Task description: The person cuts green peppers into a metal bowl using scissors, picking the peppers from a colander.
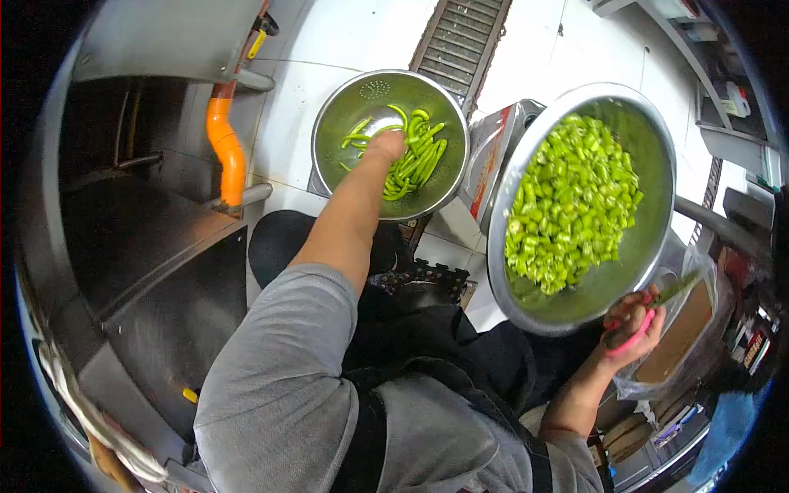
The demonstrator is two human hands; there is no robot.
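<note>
My left hand (387, 147) reaches down into a metal colander (336, 107) and touches the long green chili peppers (421, 167) in it. Its fingers look curled in, but the tips are hidden, so what they hold cannot be made out. My right hand (643, 335) grips scissors (631, 334) by their pink handle, low at the right. The blades point up and to the right, away from the peppers. Beside that hand, a large metal basin (503, 283) leans tilted and holds a heap of cut green pepper pieces (573, 205).
A floor drain grate (462, 37) runs behind the colander across white tiles (362, 37). An orange pipe (225, 152) stands at the left beside a metal cabinet (177, 287). Under the basin's left side is a boxy red-and-silver object (486, 160). Shelves (686, 62) line the right.
</note>
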